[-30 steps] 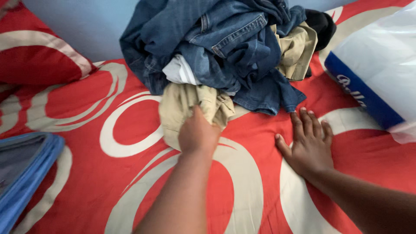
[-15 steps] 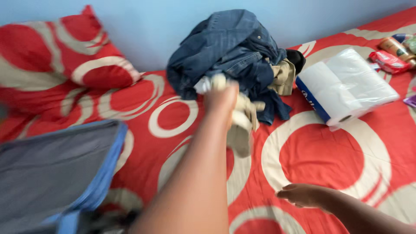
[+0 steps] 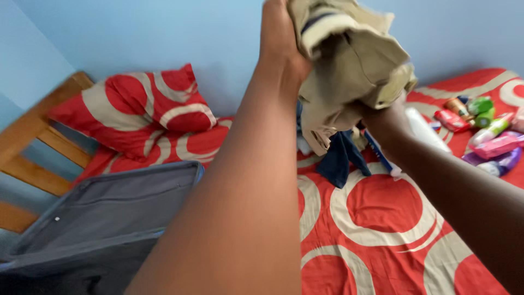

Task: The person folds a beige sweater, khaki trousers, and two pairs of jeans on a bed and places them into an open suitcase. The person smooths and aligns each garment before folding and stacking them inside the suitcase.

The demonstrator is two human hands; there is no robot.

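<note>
Head cam: left hand [image 3: 281, 41] is clenched on a bunched-up khaki garment [image 3: 349, 60], held up high over the bed [image 3: 382, 207]. Right hand [image 3: 385, 117] reaches into its underside, grip mostly hidden, can't tell. Open suitcase [image 3: 109, 213] sits lower left.

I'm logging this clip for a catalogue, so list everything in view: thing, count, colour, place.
Crumpled khaki cloth garment: one, beige, held up high.
Blue denim clothes: part of a pile showing, behind garment.
Patterned pillow: one, red and cream, bed head.
Patterned bedspread: one, red and cream.
Open soft suitcase: one, grey with blue trim, left.
Toiletry bottles and packets: several, mixed colours, right.
Wooden bed frame: brown, left.
Left hand: gripping garment.
Right hand: under garment, mostly hidden.
</note>
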